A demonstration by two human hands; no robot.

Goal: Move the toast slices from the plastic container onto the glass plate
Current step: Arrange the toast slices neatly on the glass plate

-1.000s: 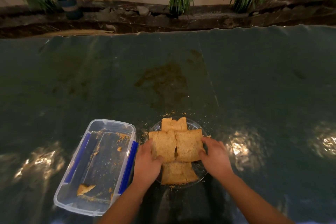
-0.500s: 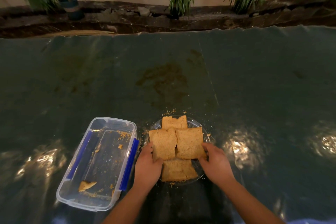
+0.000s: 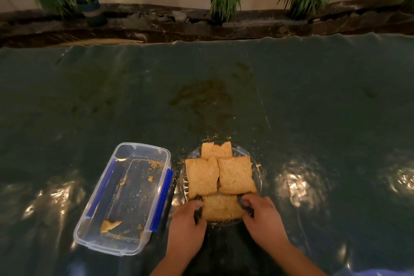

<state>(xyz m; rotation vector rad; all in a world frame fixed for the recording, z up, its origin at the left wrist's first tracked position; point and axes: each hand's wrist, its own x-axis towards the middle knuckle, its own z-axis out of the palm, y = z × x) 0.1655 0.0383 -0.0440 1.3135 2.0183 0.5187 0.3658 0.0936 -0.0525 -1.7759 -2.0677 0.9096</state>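
Observation:
Several toast slices lie overlapping on the round glass plate [image 3: 255, 159]; two middle slices [image 3: 220, 175] cover most of it. My left hand [image 3: 187, 224] and right hand [image 3: 263, 219] flank the nearest toast slice [image 3: 220, 207], fingers curled against its left and right edges at the plate's near rim. To the left stands the clear plastic container [image 3: 143, 149] with blue side clips. It holds only crumbs and one broken toast piece [image 3: 109, 224] near its front corner.
A dark green shiny cloth [image 3: 313, 107] covers the table, with crumbs scattered around the plate and a brown stain [image 3: 201, 96] beyond it. Potted plants [image 3: 223, 0] stand on a stone ledge past the far table edge.
Both hands have drawn back toward me, from the sides of the two middle slices to the edges of the nearest slice. The toast and container have not moved.

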